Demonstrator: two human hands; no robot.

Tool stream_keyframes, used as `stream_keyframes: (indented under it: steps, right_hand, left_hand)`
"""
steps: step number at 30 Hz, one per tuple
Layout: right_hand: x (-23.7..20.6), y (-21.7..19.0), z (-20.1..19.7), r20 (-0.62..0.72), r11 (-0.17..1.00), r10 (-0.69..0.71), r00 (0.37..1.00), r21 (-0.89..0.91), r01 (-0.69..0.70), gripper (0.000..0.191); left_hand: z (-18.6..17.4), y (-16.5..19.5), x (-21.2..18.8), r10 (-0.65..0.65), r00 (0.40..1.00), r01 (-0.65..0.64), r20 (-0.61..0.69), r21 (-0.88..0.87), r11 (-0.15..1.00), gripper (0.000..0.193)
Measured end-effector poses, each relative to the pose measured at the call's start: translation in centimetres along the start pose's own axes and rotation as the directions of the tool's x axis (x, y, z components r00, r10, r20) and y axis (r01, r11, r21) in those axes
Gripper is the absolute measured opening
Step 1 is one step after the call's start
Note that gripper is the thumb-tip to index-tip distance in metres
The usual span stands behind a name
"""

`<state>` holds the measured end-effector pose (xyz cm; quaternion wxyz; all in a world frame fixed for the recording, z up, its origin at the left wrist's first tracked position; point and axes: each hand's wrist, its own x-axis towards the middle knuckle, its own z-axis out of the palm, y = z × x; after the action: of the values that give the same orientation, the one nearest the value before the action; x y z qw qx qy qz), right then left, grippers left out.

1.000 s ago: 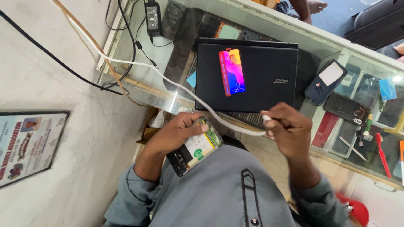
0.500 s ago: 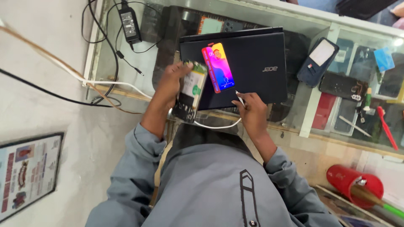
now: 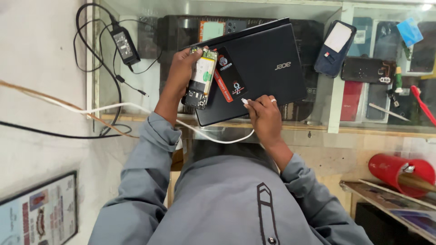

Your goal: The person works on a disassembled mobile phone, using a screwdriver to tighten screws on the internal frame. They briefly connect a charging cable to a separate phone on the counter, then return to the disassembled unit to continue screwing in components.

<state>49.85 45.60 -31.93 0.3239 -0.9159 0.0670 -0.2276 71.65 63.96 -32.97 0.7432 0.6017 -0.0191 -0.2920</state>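
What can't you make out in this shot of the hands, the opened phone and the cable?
Head view only:
- Opened phone: its far side, covered by the left hand.
- White cable: plug tip too small; right hand hides the grip.
- Laptop: closed, so screen and keys hidden.
- Phones under the glass counter: dimmed by reflections, right ones cut by the edge.

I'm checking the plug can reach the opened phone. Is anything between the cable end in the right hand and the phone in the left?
Nothing blocks it: only the closed laptop lid lies beneath the gap between the cable plug and the opened phone.
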Motion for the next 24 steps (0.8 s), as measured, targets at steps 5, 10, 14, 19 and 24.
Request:
stream_keyframes:
  steps: [5,10,14,19,24]
  right_hand:
    - [-0.5,-0.3,0.8,-0.048,0.999,0.032,0.998,0.044,-0.03,0.01]
    - [-1.1,-0.2,1.2,-0.098,0.996,0.087,0.991,0.039,-0.084,0.01]
    - [-1.6,-0.6,1.5,-0.155,0.996,0.086,0.984,0.046,-0.08,0.01]
    - [-1.9,-0.9,1.6,-0.167,0.996,0.085,0.982,0.026,-0.082,0.009]
    - [-1.2,0.0,1.8,-0.108,0.993,0.109,0.988,0.067,-0.102,0.01]
  left_hand:
    - [0.5,0.0,0.8,-0.028,0.995,0.028,0.091,0.002,1.0,0.032]
    - [1.2,0.4,0.4,-0.055,0.993,0.053,0.109,0.023,0.998,0.032]
    - [1.4,0.7,-0.1,-0.104,0.987,0.099,0.12,0.043,0.994,0.031]
    - [1.5,0.3,-0.1,-0.068,0.994,0.057,0.091,0.113,0.992,0.033]
    - [2.3,-0.1,0.9,-0.076,0.994,0.071,0.074,0.067,0.995,0.032]
